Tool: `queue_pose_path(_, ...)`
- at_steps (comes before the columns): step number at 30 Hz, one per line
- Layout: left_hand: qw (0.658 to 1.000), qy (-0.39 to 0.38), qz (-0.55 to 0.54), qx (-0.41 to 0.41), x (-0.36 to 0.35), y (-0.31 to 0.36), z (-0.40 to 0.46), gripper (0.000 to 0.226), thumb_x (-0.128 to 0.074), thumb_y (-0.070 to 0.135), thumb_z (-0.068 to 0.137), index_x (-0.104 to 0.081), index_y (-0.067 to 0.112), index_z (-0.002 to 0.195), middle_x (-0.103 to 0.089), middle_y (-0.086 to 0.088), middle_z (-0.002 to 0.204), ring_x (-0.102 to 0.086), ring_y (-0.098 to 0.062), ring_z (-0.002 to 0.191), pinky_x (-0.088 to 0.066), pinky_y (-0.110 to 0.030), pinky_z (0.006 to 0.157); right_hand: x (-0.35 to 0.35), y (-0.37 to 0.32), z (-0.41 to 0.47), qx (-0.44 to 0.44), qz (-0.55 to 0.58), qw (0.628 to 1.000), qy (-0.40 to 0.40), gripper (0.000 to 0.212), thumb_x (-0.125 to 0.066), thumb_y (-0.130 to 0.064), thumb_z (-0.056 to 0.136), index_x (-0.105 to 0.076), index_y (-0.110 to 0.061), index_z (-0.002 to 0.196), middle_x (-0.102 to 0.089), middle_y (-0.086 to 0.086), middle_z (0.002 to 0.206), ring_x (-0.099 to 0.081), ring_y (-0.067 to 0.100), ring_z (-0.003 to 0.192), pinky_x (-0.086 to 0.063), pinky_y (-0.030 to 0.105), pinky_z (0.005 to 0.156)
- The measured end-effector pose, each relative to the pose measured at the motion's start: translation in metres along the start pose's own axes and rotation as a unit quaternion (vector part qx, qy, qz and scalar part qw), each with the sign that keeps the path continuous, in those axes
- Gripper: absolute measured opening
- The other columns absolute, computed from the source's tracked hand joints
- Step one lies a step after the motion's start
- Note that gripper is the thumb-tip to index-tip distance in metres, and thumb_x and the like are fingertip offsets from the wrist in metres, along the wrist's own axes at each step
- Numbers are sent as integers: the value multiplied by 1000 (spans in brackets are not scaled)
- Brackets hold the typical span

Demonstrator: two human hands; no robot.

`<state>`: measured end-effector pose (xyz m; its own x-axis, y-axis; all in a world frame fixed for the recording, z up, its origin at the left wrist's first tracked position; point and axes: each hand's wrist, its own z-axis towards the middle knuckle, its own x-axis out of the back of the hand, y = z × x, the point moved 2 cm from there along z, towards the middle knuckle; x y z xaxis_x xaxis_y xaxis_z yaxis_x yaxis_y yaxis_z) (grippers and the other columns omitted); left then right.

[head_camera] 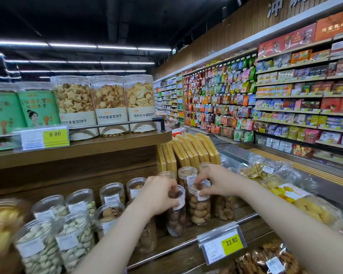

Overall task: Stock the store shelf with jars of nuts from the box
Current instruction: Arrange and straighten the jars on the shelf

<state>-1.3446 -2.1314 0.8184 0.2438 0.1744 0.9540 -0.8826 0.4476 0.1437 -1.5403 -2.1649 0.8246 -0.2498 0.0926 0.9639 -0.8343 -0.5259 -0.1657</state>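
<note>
Left hand (pixel 158 193) grips the lid end of a jar of dark nuts (pixel 176 216), fingers curled over the top; the jar stands roughly upright on the lower shelf (pixel 186 243), directly beneath the hand. Right hand (pixel 212 181) pinches the lid rim of the neighbouring jar of pale nuts (pixel 199 206), just beside it. Both long axes run vertical, so seating appears to need a straight downward release. No box is visible.

2 hands (pixel 158 196), 3 biscuit jars (pixel 107 103) up top, 2 yellow price tags (pixel 54 134).
</note>
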Motion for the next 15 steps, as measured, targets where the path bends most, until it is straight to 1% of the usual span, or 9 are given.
queue_pose_path(2,1000,-4,-19,-1,1,-1,1,27,-72,34,77,-65,24,102,-64,4,104,-56,-18,104,-44,-35,96,1,2,-1,-1,-1,1000,-10,27,-69,-36,79,-69,-26,105,-65,-9,107,-50,11,101,-41,31,92)
queue_pose_path(5,1000,-13,-28,-6,1,-1,3,26,-72,33,78,-65,27,102,-64,5,106,-56,-17,106,-42,-34,98,0,2,-2,-9,-1,1000,-14,31,-69,-34,79,-68,-25,109,-65,-8,113,-54,12,106,-42,31,95)
queue_pose_path(6,999,-19,-32,-8,2,-1,2,28,-71,33,79,-64,27,105,-64,6,110,-55,-17,109,-40,-35,100,1,1,-3,-9,-6,1000,-18,31,-69,-34,79,-68,-26,110,-65,-8,114,-54,11,107,-42,32,96)
queue_pose_path(8,999,-36,-40,-8,6,-2,-5,39,-68,39,81,-60,29,117,-60,7,123,-50,-16,118,-33,-39,108,6,-4,-5,-11,-25,999,-35,38,-68,-40,78,-64,-27,113,-62,-8,119,-51,12,111,-41,36,99)
queue_pose_path(9,998,-32,-45,-7,12,-4,-12,46,-66,42,81,-56,29,124,-57,7,129,-49,-15,121,-31,-41,110,11,-8,-7,-14,-32,999,-36,43,-67,-43,78,-61,-26,117,-60,-6,122,-50,14,113,-41,36,99)
queue_pose_path(10,998,-18,-53,-1,21,-7,-20,50,-65,45,82,-54,28,128,-55,7,133,-49,-15,121,-32,-41,110,16,-13,-9,-20,-26,999,-29,48,-66,-44,79,-58,-24,122,-57,-4,125,-50,15,114,-42,35,98)
queue_pose_path(11,998,4,-67,7,31,-11,-31,50,-63,44,84,-53,26,130,-54,7,133,-50,-15,120,-36,-38,107,21,-20,-12,-26,-11,999,-17,50,-64,-43,81,-55,-22,125,-54,-2,126,-51,16,112,-44,33,95)
queue_pose_path(13,995,50,-80,25,52,-23,-61,43,-61,37,88,-56,22,127,-56,4,130,-51,-13,118,-39,-27,102,30,-42,-19,-30,13,999,12,48,-60,-40,86,-52,-19,128,-51,0,127,-50,13,104,-43,28,88)
queue_pose_path(15,994,77,-62,39,67,-38,-102,38,-61,31,89,-59,16,124,-58,-1,126,-52,-15,117,-35,-21,97,29,-73,-28,-25,21,999,17,47,-57,-36,89,-49,-18,132,-50,1,131,-50,15,111,-41,28,92)
